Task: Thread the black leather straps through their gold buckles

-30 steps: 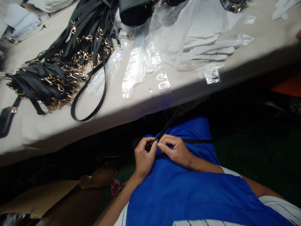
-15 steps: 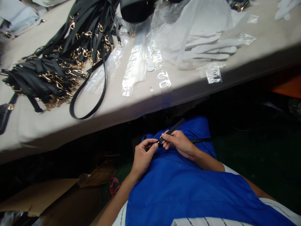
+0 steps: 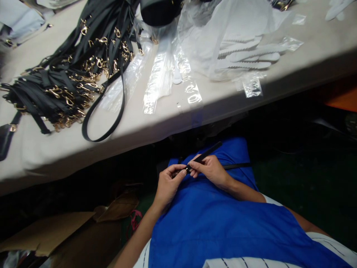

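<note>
Over my lap, on the blue apron (image 3: 212,216), both hands meet at a thin black strap (image 3: 210,149). My left hand (image 3: 169,184) pinches it near a small shiny metal piece between thumb and fingers. My right hand (image 3: 209,169) is closed on the strap just beside, its free end pointing up and to the right past the fingers. Another length of black strap lies across the apron to the right of my right hand. What exactly the left fingertips grip is partly hidden.
A cloth-covered table (image 3: 134,136) stands ahead. On it lie a pile of black straps with gold clasps (image 3: 69,85), clear plastic sleeves (image 3: 160,80), and white serrated strips (image 3: 245,56) in a bag. An opened cardboard box (image 3: 47,227) sits at lower left.
The strap's free end has shifted slightly up and to the right. Both hands stay pinched together at nearly the same place, and the table view has moved a little.
</note>
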Demonstrator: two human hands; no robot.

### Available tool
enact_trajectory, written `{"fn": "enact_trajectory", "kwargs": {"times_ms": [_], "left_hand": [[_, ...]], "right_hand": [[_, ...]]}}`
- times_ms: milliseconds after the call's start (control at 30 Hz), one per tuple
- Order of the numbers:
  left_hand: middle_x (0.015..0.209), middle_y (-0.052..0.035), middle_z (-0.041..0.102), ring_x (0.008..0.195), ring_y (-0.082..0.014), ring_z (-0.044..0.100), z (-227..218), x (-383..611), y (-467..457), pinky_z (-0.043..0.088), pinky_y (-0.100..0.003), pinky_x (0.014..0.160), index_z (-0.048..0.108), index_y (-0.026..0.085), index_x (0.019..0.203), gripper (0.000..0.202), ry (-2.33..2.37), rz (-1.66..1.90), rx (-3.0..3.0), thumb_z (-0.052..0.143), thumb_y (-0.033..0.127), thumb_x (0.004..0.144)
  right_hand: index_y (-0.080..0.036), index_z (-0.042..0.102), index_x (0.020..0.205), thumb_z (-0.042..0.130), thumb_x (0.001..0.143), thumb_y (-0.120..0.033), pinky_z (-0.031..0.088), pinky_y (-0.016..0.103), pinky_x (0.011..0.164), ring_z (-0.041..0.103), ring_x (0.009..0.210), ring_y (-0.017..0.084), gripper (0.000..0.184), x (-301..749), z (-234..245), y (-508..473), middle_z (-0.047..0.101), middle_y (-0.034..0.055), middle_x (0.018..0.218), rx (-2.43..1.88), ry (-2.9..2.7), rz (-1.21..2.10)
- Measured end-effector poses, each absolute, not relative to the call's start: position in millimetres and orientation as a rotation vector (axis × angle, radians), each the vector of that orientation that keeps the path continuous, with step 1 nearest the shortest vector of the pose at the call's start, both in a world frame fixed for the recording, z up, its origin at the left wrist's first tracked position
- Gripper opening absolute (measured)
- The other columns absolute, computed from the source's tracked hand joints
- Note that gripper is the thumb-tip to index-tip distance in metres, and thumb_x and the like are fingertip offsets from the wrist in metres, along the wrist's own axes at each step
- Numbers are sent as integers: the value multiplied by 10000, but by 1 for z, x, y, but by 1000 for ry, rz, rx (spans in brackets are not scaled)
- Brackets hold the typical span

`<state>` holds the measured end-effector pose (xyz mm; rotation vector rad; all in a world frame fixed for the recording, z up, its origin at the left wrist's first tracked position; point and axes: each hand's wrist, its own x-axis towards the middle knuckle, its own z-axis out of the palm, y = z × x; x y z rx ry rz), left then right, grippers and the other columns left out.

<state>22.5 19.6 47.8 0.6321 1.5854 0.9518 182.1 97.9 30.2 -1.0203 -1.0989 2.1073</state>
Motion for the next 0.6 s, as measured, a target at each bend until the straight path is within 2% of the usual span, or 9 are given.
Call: {"fn": "enact_trajectory", "kwargs": {"times_ms": [300, 600], "left_hand": [[939, -71, 731, 871, -190, 654, 51, 20, 23, 491, -282, 817, 718, 154, 980, 296, 1574, 947, 660, 733, 353, 763], [907, -50, 711, 847, -183, 643, 52, 26, 21, 476, -285, 798, 697, 177, 938, 202, 1762, 923, 924, 674, 334, 813]], "right_hand": [[-117, 695, 777, 760, 775, -449, 554, 238, 555, 654, 578, 144, 338, 181, 31, 96, 676, 35, 667, -965, -1087, 2079], [-137, 691, 809, 719, 826, -419, 546, 254, 571, 650, 589, 153, 283, 182, 30, 94, 671, 31, 683, -930, -1278, 1928]]}}
